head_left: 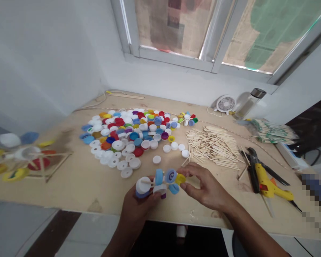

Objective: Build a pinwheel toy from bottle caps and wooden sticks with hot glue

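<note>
Closest to me are the two bare hands, low over the front of the bench (115, 198), with a bottle-cap piece (159, 189) between them: mostly white and blue caps joined with thin sticks. I've got the left hand (136, 205) closed around its white-cap end, probably so the other end pokes out free. The right hand (207, 185) is at that other end, thumb and fingers slightly parted on either side of a yellow cap (180, 179); can't tell from here if they're actually pinching it.

The pile of loose caps (134, 136) and the heap of sticks (214, 146) sit just past the hands, I'd guess for easy reach. Glue gun (264, 178) lies on the right beside some black-handled pliers (254, 175), likely handy for the right hand.

Container-wise: a lidded clear bottle (246, 106) at the back, contents I can't make out, and clear plastic packs (274, 132) with what look like more sticks inside. Plenty of caps lie hollow side up.
</note>
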### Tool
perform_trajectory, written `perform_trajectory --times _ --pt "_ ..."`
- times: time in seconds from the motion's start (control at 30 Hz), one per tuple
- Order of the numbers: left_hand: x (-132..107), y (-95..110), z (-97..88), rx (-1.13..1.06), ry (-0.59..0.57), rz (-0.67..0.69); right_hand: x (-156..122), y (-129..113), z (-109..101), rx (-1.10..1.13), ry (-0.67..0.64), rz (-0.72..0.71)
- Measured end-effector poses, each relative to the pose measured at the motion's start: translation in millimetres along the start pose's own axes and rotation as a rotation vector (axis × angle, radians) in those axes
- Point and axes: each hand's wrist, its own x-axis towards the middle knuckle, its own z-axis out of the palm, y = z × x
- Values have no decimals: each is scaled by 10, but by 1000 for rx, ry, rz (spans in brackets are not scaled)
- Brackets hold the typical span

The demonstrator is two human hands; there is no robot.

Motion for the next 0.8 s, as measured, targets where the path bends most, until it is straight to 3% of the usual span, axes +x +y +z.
perform_trajectory --times 0.37,0.8 --pt "-5 20 12 42 -33 55 49 -82 -33 -160 -87 -25" --pt "4 22 -6 121 -57 60 9 -17 103 -143 42 44"
